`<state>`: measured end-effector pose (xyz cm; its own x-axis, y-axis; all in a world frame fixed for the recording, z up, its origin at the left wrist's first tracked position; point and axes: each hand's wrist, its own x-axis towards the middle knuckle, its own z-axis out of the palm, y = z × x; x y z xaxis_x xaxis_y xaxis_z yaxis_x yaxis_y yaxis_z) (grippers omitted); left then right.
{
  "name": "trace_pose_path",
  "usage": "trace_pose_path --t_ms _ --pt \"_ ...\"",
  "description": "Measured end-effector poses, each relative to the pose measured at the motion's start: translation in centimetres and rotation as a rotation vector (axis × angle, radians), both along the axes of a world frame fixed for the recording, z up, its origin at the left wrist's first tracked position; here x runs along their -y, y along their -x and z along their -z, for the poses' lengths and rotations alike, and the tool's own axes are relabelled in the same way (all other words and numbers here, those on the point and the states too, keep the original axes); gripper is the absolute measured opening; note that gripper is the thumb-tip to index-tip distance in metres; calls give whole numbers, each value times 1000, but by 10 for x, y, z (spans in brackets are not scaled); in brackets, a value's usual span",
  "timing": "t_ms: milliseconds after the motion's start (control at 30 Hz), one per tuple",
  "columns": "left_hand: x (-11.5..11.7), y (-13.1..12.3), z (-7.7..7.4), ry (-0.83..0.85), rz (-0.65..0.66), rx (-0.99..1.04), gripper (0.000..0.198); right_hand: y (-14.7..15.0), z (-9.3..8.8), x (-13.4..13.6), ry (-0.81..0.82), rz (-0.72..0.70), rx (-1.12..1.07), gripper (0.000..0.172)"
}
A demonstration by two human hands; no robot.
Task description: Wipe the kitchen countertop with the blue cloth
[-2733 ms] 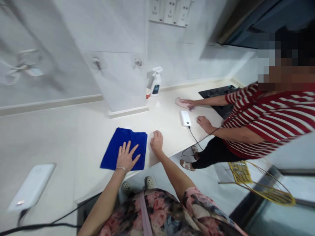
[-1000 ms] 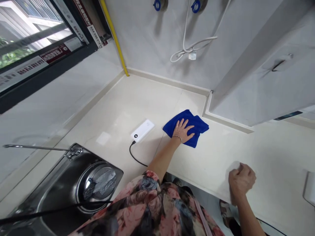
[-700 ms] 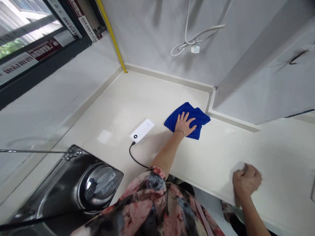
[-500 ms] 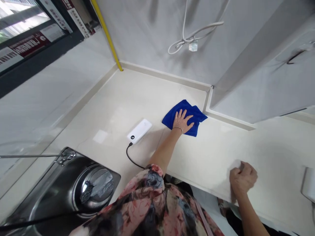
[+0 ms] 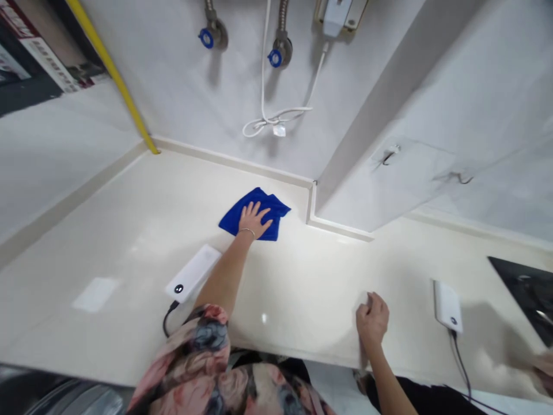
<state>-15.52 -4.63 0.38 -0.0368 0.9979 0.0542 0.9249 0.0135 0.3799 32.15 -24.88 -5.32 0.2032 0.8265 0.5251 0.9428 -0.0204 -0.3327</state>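
Observation:
My left hand (image 5: 254, 221) lies flat with fingers spread on a blue cloth (image 5: 233, 218), pressing it to the pale countertop (image 5: 302, 288). The cloth is spread with some folds, near a corner of the wall's raised edge. Beside my left forearm is a white power bank (image 5: 194, 274) with a small round display and a black cable plugged in. My right hand (image 5: 372, 320) is closed in a fist and rests near the front edge of the counter, apart from the cloth. Nothing shows in its fingers.
Another white power bank (image 5: 448, 305) with a cable lies to the right, near a black hob (image 5: 525, 294). Part of another person's hand (image 5: 545, 366) shows at the right edge. A yellow pipe (image 5: 116, 80), a white cord (image 5: 276, 120) and valves (image 5: 276, 56) line the walls.
The view has swung right, so the sink has mostly left and the second power bank, hob and valves show more. My left hand stays on the cloth; my right fist remains on the counter.

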Motion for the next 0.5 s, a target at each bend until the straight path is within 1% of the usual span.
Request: trace_pose_path --t_ms 100,200,367,500 --pt "-10 34 0 25 -52 -23 66 0 -1 -1 2 15 -10 42" --pt "-11 66 -2 39 -109 -32 69 -2 -1 0 11 9 0 43" --pt "0 118 -8 76 -239 -48 74 -6 -1 4 41 2 38 44" --pt "13 165 -6 102 -363 -91 75 -4 -3 6 44 7 38 44"
